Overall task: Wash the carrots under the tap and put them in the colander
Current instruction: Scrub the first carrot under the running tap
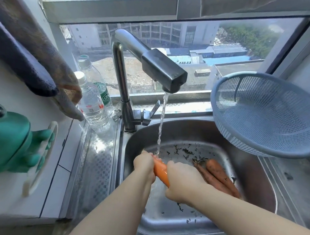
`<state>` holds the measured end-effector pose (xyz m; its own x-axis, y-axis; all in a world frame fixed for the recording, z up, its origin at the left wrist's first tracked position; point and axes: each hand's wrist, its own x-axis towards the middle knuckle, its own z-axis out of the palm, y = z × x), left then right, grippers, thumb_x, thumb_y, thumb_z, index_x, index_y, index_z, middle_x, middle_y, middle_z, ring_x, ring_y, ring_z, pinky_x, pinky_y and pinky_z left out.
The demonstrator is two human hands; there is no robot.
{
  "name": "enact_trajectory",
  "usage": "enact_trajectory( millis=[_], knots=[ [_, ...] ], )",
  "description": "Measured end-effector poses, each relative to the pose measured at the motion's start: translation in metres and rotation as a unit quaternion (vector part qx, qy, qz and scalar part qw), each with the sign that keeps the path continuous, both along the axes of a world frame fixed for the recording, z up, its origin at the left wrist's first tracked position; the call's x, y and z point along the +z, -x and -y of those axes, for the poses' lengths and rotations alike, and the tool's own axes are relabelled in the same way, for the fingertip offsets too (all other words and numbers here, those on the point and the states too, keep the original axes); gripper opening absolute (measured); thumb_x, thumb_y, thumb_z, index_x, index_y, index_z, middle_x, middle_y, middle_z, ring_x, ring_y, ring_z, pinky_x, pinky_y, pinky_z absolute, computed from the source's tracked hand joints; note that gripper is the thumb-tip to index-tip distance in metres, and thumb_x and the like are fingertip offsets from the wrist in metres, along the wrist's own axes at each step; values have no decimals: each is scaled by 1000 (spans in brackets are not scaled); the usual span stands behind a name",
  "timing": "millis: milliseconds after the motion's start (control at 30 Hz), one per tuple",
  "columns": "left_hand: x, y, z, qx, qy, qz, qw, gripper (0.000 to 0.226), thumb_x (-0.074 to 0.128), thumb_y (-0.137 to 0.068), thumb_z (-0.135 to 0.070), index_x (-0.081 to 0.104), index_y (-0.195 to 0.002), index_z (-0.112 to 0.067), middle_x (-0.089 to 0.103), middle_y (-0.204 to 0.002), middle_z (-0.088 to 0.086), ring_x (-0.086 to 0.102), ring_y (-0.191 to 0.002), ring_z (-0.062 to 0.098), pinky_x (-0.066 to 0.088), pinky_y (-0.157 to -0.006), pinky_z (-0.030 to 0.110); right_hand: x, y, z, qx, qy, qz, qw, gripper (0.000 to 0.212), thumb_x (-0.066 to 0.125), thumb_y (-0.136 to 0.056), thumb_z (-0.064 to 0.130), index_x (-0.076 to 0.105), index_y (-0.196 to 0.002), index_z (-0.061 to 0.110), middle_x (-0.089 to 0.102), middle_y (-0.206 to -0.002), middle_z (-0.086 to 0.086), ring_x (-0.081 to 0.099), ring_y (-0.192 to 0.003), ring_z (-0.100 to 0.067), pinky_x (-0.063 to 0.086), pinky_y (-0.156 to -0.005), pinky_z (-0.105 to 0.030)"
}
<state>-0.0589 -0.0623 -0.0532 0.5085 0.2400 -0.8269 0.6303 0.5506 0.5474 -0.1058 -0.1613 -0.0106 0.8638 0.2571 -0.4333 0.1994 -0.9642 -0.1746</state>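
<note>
Left hand (144, 164) and right hand (181, 184) gripping 1 carrot (161, 170) under tap (162, 70), front bottle (93, 108) (label unreadable)

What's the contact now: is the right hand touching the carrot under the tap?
Touching. The head view shows the right hand wrapped round the lower end of the carrot with no gap; the left hand grips its upper end.

A: Wet carrot (161, 172)?
B: Bright orange. 2 carrots (218, 175) beside: duller orange, brown dirt smears.
A: Colander (267, 117)?
B: Grey-blue, fine mesh grid.
A: Rest?
B: Sink (257, 184) steel-grey w/ black specks; counter (96, 168) silver, small checker emboss; frog (4, 140) green, black eyes; bottle (101, 89) clear, green label.
</note>
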Motion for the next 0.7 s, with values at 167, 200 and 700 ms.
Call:
enact_trajectory(
  millis=[167, 200, 700],
  knots=[
    [-6, 7, -8, 34, 176, 64, 982, 39, 42, -102, -23, 40, -64, -12, 46, -47, 2, 46, -39, 12, 48, -50, 28, -6, -11, 16, -153, -213, -239, 935, 21, 69, -71, 20, 53, -80, 11, 62, -68, -2, 62, -60, -18, 50, -56, -28],
    [-4, 10, -8, 41, 215, 81, 972, 38, 44, -101, -24, 41, -64, -13, 46, -48, 0, 47, -40, 10, 49, -49, 26, -6, -13, 18, -206, -290, -319, 878, 18, 68, -72, 13, 53, -81, 9, 62, -66, -3, 63, -57, -18, 52, -56, -28],
    [-3, 22, 17, -105, -176, 110, 973, 41, 54, -93, -8, 34, -129, -14, 56, -100, 9, 56, -88, 24, 47, -88, 38, -6, -12, 5, -27, -47, -31, 998, 30, 68, -73, 28, 45, -88, 18, 61, -92, -7, 61, -84, -27, 42, -64, -28]
  ],
)
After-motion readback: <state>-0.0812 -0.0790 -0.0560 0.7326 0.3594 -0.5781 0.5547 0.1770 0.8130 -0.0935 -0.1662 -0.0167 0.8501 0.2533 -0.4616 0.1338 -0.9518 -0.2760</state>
